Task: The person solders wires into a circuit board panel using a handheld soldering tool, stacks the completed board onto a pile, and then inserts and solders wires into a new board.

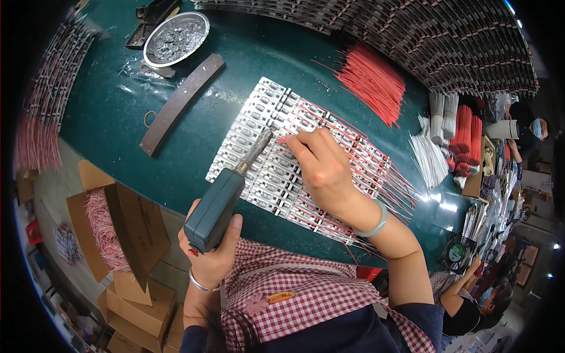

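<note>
A dark green soldering gun (216,206) is gripped in my left hand (213,262), its metal tip pointing up and to the right. That tip hovers over or touches a panel (238,147) of many small white parts in rows; contact is unclear. My right hand (326,170) is closed in a pinch on thin red wire ends (282,140), just right of the tip. How many wires it holds cannot be made out. Many red wires (391,182) trail across the panel's right half, running off toward the right. My right wrist and palm hide part of the panel.
Loose red wires (374,85) lie beyond the panel. A silvery dish of metal bits (176,40) and a curved brown bar (182,106) sit left. White wires (428,156) are at right. Stacked finished rows (447,41) line the back. An open carton (147,229) stands below left; co-workers (471,312) sit right.
</note>
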`<state>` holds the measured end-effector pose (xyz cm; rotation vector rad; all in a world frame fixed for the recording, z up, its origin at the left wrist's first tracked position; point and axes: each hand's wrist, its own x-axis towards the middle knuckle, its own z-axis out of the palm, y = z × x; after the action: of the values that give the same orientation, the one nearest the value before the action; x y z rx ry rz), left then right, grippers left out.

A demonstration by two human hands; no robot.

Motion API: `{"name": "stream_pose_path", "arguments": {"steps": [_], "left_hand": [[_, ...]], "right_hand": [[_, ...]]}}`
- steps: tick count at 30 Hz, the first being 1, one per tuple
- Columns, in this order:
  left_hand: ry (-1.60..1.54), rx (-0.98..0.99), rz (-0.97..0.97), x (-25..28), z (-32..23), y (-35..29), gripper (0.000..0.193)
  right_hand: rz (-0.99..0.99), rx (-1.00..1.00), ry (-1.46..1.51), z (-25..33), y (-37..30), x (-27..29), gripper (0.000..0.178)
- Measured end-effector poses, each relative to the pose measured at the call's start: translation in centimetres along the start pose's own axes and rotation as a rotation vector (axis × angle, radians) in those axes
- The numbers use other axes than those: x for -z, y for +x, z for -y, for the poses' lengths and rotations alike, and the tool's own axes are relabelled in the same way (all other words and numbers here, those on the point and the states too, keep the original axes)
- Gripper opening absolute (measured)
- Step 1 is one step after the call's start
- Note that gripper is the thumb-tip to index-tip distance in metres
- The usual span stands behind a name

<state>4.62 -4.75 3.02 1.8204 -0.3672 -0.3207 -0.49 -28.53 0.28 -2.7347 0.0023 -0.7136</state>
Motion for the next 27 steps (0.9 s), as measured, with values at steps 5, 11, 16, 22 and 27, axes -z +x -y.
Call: {"name": "stream_pose_path", "arguments": {"steps": [5, 11, 16, 22, 27], "left_hand": [[-0.011, -0.014, 0.009, -0.1, 0.1, 0.2, 0.025], [0.012, -0.012, 0.036, -0.4, 0.0, 0.4, 0.023], [0.037, -0.016, 0.038, -0.2, -0.3, 0.4, 0.021], [0.039, -0.025, 0.050, 0.0, -0.4, 0.4, 0.020], [0.017, 0.087, -0.013, 0.6, 0.2, -0.7, 0.025]], "right_hand": [[0.014, 0.002, 0.003, 0.0, 0.1, -0.1, 0.032], [0.031, 0.003, -0.001, 0.2, 0.2, -0.1, 0.031], [0.040, 0.010, -0.007, 0.3, 0.3, -0.1, 0.032], [0.031, 0.021, -0.027, 0.3, 0.3, -0.2, 0.031], [0.026, 0.015, -0.035, 0.5, 0.4, -0.3, 0.029]]}}
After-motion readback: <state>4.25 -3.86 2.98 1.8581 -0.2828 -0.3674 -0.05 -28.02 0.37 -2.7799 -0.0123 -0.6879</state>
